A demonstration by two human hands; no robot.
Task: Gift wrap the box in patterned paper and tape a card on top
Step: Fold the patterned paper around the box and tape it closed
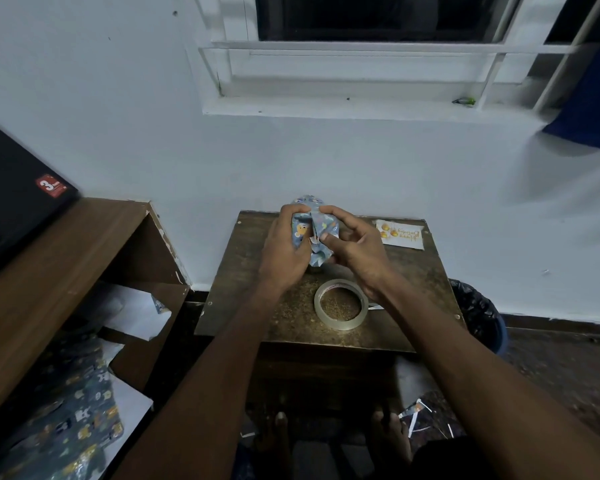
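Note:
A small box wrapped in blue patterned paper [315, 227] is held upright above the far part of a small dark wooden table [278, 317]. My left hand [284, 247] grips its left side. My right hand [352, 247] holds its right side, thumb pressing on the paper seam at the front. A white card with orange print [399, 234] lies flat at the table's far right corner. A roll of clear tape [341, 304] lies flat on the table below my hands.
A brown shelf unit [66, 271] stands to the left, with loose patterned wrapping paper [70, 420] and white sheets inside. A black-lined bin [478, 313] sits right of the table. Paper scraps [420, 415] lie on the floor near my feet.

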